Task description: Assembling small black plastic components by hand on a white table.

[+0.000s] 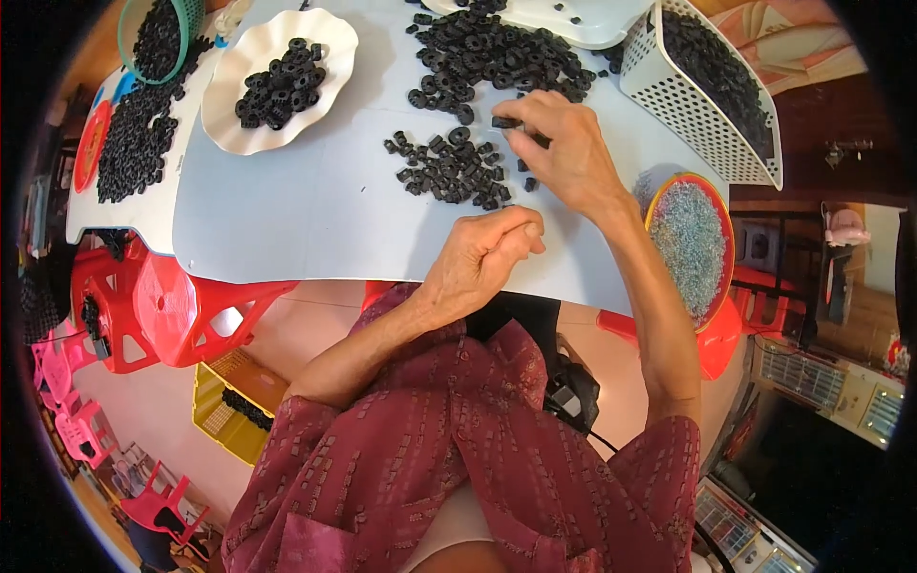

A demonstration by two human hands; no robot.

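My right hand [571, 158] is over the table, pinching a small black part [506, 122] between thumb and fingers. Close by, my left hand [482, 256] is closed near the table's front edge, its fingers curled; whatever they hold is hidden. Between and beyond my hands lies a small pile of black ring-like parts [449, 172]. A larger heap of the same parts [497, 53] spreads farther back. To the left, a white scalloped dish [222, 105] holds more of these black parts.
A white perforated basket [702, 124] of black pieces stands at the right, beside a red-rimmed bowl [730, 250] of pale blue granules. At the far left are a green basket [196, 19] and a spread of black parts [134, 143]. Red stools [181, 306] and a yellow crate [224, 420] stand below.
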